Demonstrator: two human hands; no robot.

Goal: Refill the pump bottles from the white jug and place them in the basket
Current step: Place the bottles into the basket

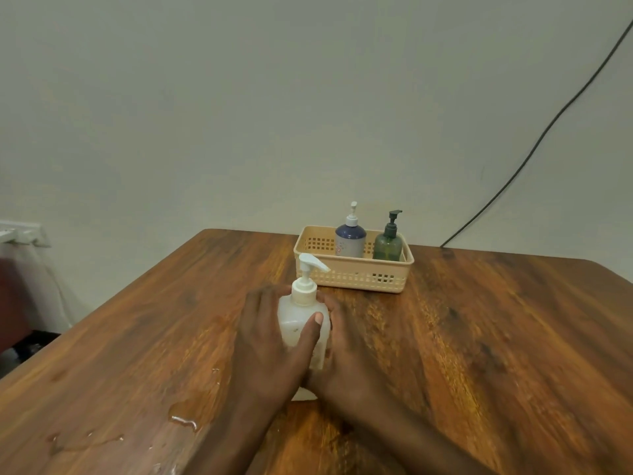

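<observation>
A translucent white pump bottle with its white pump head on stands upright on the wooden table, a little in front of the basket. My left hand wraps its left side with the thumb across the front. My right hand holds its right side. The beige slotted basket sits at the far middle of the table. Inside it stand a blue-grey pump bottle with a white pump and a dark green pump bottle with a dark pump. The white jug is out of view.
Spilled liquid lies in puddles and drops on the near left of the table. A black cable runs down the wall behind the right side. A white object sits off the table at far left.
</observation>
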